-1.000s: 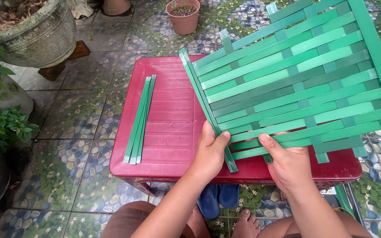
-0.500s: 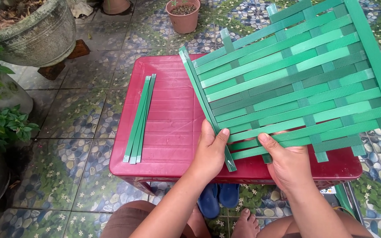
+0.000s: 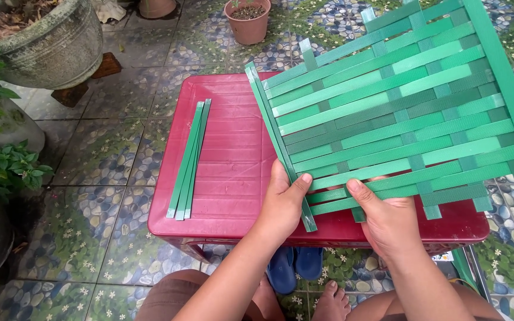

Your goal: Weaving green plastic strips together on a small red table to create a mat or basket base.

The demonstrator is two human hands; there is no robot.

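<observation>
— Where are the hands?

— Both sit at the near edge of the woven mat of flat green plastic strips (image 3: 400, 107). The left hand (image 3: 282, 205) pinches the mat's left corner, thumb on top of the weave and fingers seemingly curled under the long diagonal edge strip, though the underside is hidden. The right hand (image 3: 388, 220) grips the lowest rows just beside it, thumb pressed on top, fingers tucked beneath.

— And the mat itself?

— It lies tilted across the right half of the low red plastic table (image 3: 221, 160), its far and right edges overhanging the tabletop above the patterned pebble-print floor tiles (image 3: 120, 154).

— Any free room?

— The table's left half is bare red surface except for a bundle of loose green strips (image 3: 188, 160) lying straight, well apart from the mat. Beyond the far edge stands a small terracotta pot (image 3: 248, 24); a large grey stone planter (image 3: 49, 50) sits off to the left, clear of the table
</observation>
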